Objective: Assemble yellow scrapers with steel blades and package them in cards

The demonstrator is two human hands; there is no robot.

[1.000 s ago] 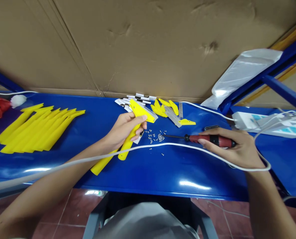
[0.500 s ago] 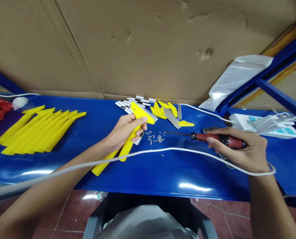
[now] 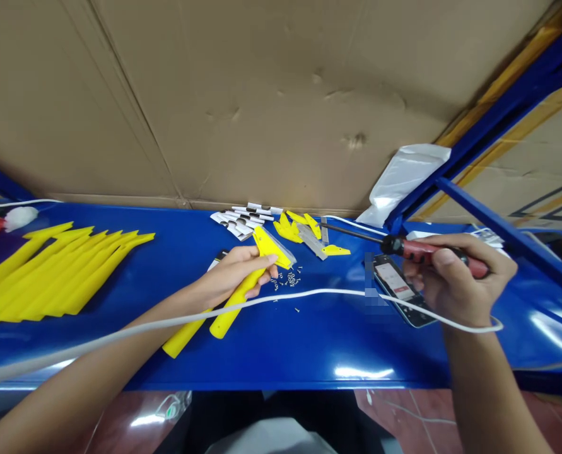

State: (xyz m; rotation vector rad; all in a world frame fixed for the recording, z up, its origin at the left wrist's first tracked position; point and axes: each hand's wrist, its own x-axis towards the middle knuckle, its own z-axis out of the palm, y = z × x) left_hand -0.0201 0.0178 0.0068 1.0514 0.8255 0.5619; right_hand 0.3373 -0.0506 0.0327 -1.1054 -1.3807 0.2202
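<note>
Blue tabletop [image 3: 318,343] underneath; red-handled screwdriver [image 3: 415,250] gripped in right hand [image 3: 470,277], aimed left and away; yellow scraper [image 3: 243,292] off to its left, clutched in left hand [image 3: 236,272], slanted lengthwise away-right; loose screws [image 3: 290,279] way nearer left hand tbh.

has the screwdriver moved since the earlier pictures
Yes. Judged against the loose screws, the screwdriver has shifted up and to the right in the view; its tip, close beside them before, now shows farther off.

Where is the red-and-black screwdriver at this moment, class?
In the head view, the red-and-black screwdriver is right of centre, gripped in the right hand, its handle appearing just above the smartphone.
</note>
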